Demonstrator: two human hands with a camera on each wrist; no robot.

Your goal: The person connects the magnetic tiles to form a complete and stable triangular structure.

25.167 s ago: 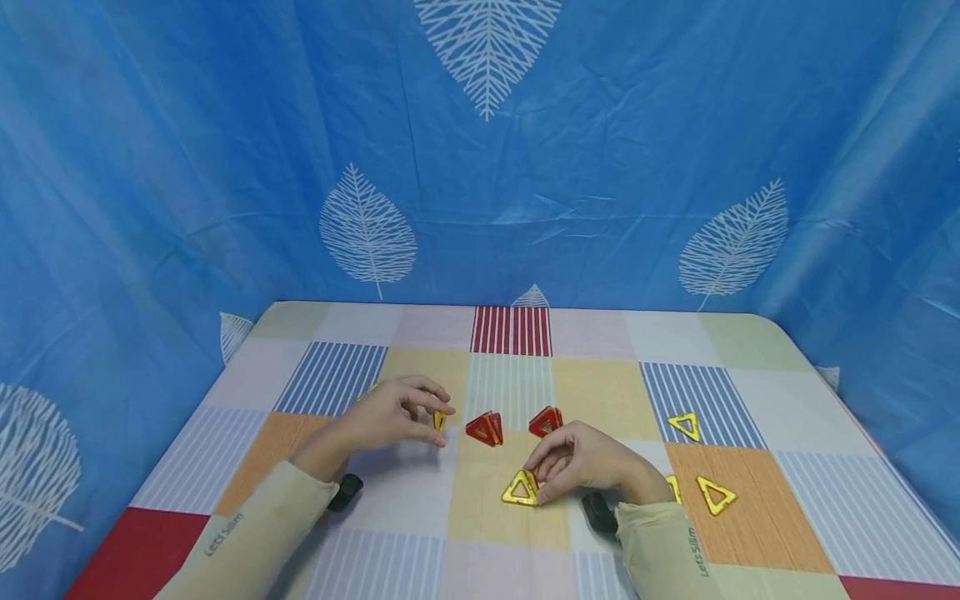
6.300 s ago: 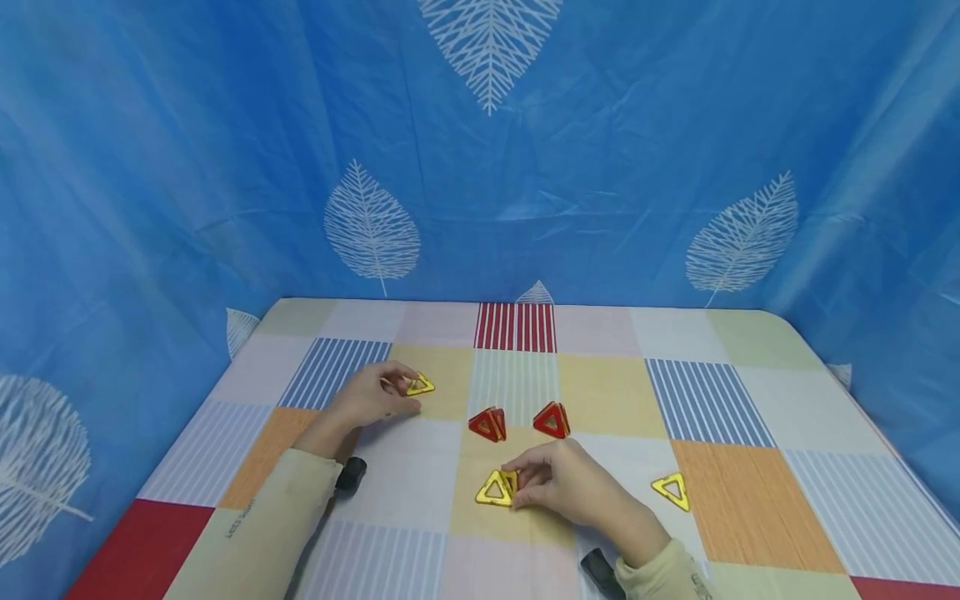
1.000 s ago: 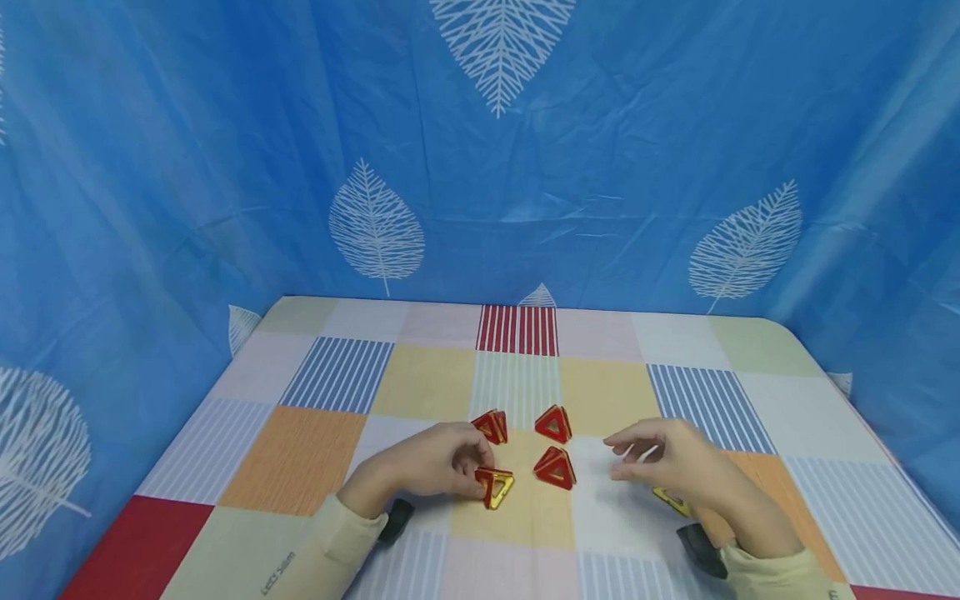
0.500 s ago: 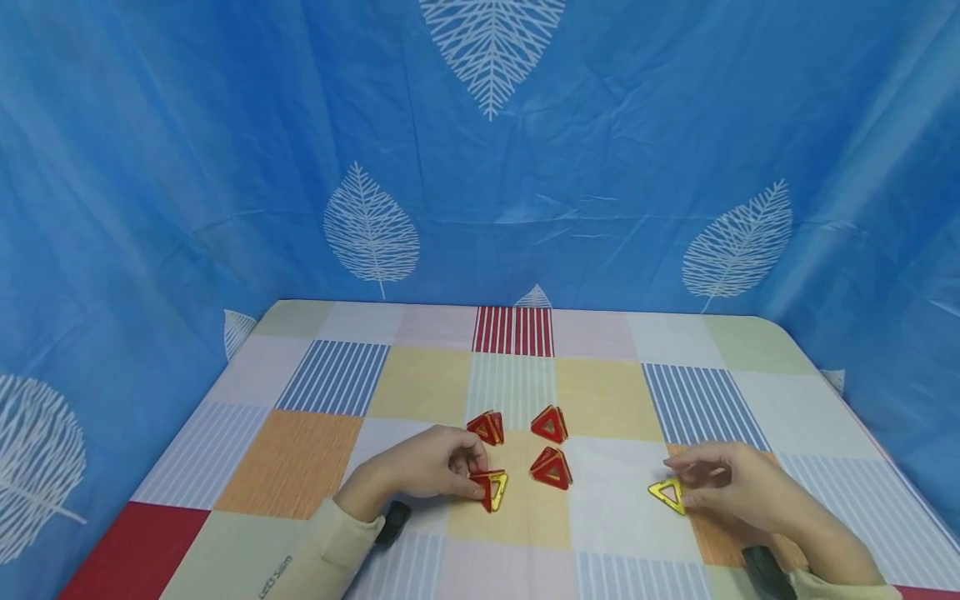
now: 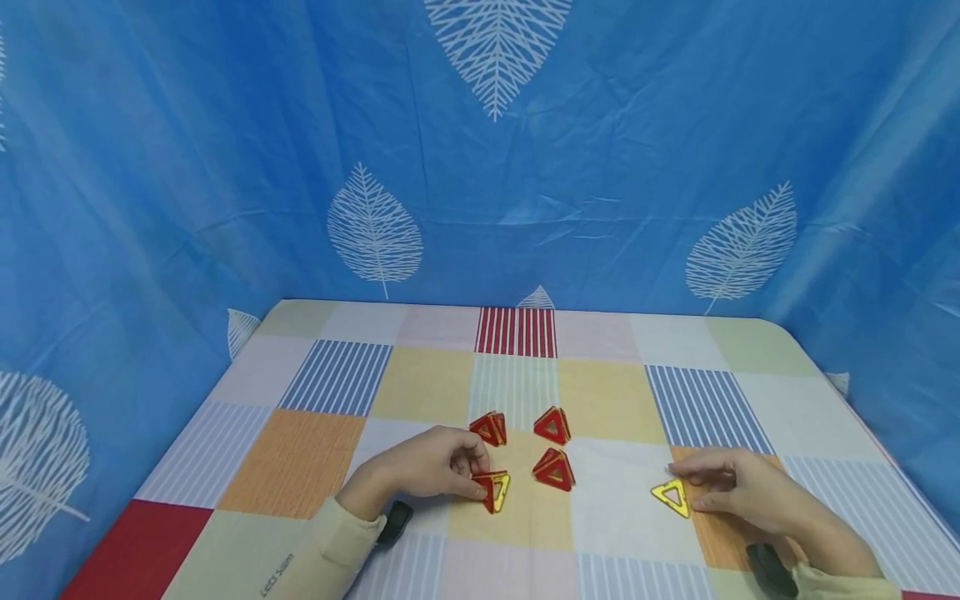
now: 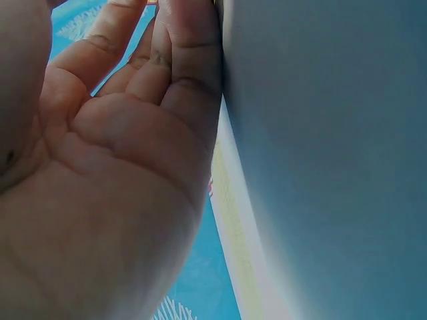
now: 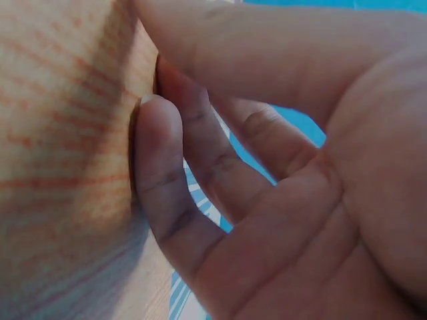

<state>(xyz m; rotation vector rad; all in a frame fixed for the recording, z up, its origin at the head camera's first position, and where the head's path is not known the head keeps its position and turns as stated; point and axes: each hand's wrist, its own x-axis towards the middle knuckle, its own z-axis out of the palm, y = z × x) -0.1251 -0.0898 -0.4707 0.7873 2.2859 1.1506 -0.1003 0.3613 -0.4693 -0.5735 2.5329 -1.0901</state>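
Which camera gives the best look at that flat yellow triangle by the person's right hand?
The head view: the yellow triangle lies whole on the checked cloth, at the fingertips of the right hand. The right wrist view shows only fingers against orange cloth, no triangle. The left wrist view shows only the other palm.

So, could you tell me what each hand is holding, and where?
Left hand pinches the part-built red-and-yellow pyramid at its left side; right hand fingers the flat yellow triangle at its right edge.

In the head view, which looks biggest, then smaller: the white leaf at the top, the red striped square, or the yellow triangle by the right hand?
1. White leaf at the top.
2. Red striped square.
3. Yellow triangle, touched by the right hand.
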